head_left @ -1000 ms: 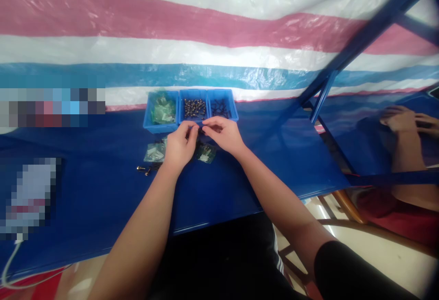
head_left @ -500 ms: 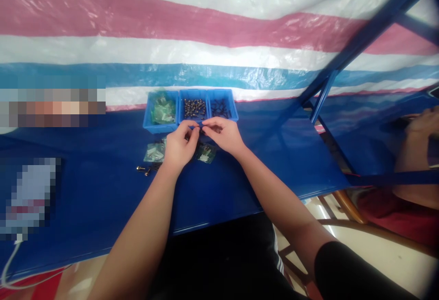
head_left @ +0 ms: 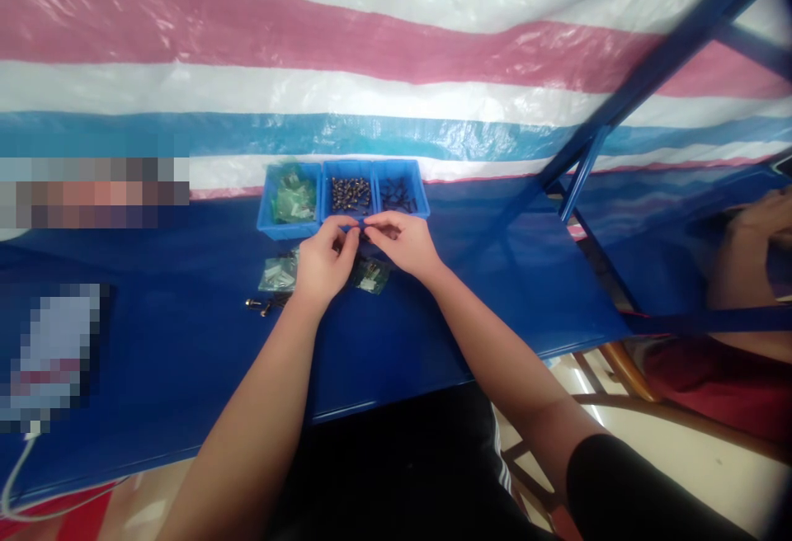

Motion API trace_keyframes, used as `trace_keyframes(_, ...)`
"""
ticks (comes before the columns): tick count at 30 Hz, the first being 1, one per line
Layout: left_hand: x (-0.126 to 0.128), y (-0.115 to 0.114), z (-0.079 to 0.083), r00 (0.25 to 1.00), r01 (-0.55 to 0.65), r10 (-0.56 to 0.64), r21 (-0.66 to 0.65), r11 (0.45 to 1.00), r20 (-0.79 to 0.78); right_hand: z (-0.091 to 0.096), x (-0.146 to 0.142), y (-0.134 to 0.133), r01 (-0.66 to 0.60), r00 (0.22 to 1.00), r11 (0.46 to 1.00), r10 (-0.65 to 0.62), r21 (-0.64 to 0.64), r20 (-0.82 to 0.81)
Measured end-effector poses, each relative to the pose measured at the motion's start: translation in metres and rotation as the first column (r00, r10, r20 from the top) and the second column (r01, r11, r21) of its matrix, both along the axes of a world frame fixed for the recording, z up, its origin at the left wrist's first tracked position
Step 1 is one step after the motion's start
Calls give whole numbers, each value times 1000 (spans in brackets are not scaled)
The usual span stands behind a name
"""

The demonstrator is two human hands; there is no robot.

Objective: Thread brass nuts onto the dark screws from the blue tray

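Observation:
My left hand (head_left: pixel 322 263) and my right hand (head_left: pixel 401 242) meet fingertip to fingertip just in front of three small blue bins, both pinched on a tiny dark part I cannot make out. The left bin (head_left: pixel 271 219) holds green bagged pieces, the middle bin (head_left: pixel 350 168) brass-coloured metal parts, the right bin (head_left: pixel 421 195) small black parts. On the blue table, a clear bag (head_left: pixel 278 275) of parts lies left of my left hand, another small bag (head_left: pixel 372 277) lies under my right wrist, and a few loose metal pieces (head_left: pixel 260 305) sit nearby.
The blue table (head_left: pixel 186 359) backs onto a striped red, white and blue tarp (head_left: pixel 371 54). A blue metal frame (head_left: pixel 594 137) slants up on the right. Another person's hand (head_left: pixel 758 223) works at the far right. A white cable (head_left: pixel 18 475) hangs at the lower left.
My own hands have barely moved, fingertips staying pinched together. The other person's hand at the far right has shifted rightward toward the picture's edge.

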State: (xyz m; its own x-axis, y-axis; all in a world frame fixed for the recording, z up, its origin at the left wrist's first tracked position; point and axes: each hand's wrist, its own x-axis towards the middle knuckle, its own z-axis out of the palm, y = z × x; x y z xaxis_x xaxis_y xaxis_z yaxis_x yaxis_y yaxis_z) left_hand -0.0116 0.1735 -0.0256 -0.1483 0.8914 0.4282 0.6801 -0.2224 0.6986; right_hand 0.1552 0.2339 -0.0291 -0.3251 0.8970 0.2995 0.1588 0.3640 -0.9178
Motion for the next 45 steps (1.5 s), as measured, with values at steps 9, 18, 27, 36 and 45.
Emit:
trace_keyframes(9,0,2,-1,999,-28,28,-26,999,-16,0,-1,-1,-4,1000,1000,4,1,-16)
trace_keyframes(18,1,0,2,1000,-13,13,-13,1000,0,2,-1,-1,9,1000,1000,-9,-3,12)
trace_keyframes(27,0,2,-1,1000,-4,3,-12,1000,-10,1,0,-1,0,1000,1000,0,20,4)
trace_keyframes(36,-1,1,0,1000,-8,8,2,1000,-8,3,0,-2,5,1000,1000,-6,21,26)
trace_keyframes(45,-2,2,-3,999,-30,29,-30,999,-28,2,0,-1,4,1000,999,-4,32,14)
